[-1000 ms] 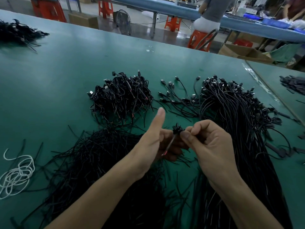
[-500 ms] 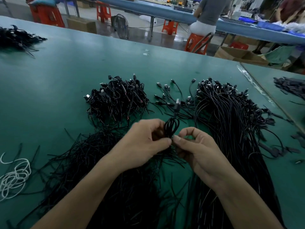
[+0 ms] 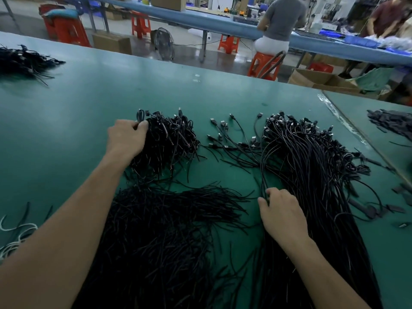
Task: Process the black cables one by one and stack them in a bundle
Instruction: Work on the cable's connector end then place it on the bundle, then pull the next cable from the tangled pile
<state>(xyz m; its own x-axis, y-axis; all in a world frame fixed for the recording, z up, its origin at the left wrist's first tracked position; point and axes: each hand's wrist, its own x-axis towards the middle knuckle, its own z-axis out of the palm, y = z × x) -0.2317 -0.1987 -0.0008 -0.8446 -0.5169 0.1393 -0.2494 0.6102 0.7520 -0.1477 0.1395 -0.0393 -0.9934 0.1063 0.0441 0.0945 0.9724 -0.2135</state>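
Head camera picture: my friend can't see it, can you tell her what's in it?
A person's left hand holds a coiled black cable at the edge of a pile of coiled cables on a green table. Their right hand pinches one loose cable beside a big heap of straight cables.

Green table [image 3: 78, 112] lies open left and far; wire heap [image 3: 167, 230] and cable pile [image 3: 312, 166] crowd the near side.

A stack of coiled black cables [image 3: 169, 139] lies heaped at left, several loose cables [image 3: 231, 139] with plug ends fan out beside it, and a long pile of uncoiled cables [image 3: 312, 175] extends at right.
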